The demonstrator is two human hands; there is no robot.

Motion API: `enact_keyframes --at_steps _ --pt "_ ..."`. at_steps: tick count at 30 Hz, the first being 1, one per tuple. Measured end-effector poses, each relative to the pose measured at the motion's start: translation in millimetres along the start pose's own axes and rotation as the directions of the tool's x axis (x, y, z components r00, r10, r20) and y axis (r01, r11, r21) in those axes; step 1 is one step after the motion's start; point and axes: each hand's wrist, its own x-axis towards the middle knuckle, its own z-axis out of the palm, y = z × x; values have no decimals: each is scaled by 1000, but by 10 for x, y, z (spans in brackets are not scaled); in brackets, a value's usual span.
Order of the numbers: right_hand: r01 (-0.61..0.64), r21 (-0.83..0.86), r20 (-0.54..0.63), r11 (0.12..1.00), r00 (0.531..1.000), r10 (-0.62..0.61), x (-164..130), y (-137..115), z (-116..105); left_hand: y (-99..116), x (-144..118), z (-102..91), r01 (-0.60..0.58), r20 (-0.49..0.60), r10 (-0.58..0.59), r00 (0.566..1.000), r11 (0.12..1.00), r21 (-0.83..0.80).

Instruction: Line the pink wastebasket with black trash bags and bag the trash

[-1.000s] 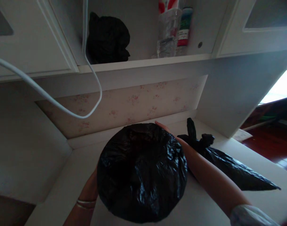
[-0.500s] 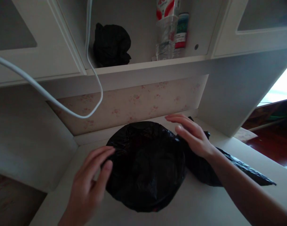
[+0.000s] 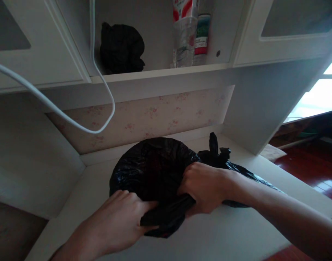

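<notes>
A black plastic bag (image 3: 155,159) lines a round container on the white surface, its mouth spread over the rim. Much of the container itself is hidden under the plastic. At the near side, my left hand (image 3: 124,217) is closed on the bag's edge. My right hand (image 3: 201,186) grips the same edge a little to the right, and a strip of plastic is stretched between both fists. Behind my right wrist lies another black bag (image 3: 213,156), with its knotted ends sticking up.
An open shelf (image 3: 160,74) above holds a crumpled black bundle (image 3: 122,49), a clear plastic bottle (image 3: 184,40) and a green-and-red can (image 3: 202,34). A white cable (image 3: 70,121) hangs in a loop at the left. Cabinet sides rise left and right of the white surface (image 3: 100,174).
My hands have come from the sides of the container to its near rim and closed on the bag's edge, bunching it. The view has shifted slightly.
</notes>
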Motion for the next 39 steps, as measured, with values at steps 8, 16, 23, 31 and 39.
enact_keyframes --at_steps 8,16,23,31,39 --pt "129 -5 -116 992 985 -128 -123 -11 67 -260 -56 -219 -67 178 46 983 991 117" --pt "184 29 -232 982 957 -173 -94 -91 105 135 -247 5 131 41 -136 990 985 109" --pt "263 -4 -61 965 963 -263 297 -336 -60 445 5 255 97 25 -102 995 984 149" --pt "100 343 589 934 752 -297 791 -277 -72 339 -128 216 140 86 -154 984 979 148" --pt "194 235 333 952 904 -266 440 -310 -218 234 -259 125 68 2 -68 998 989 132"
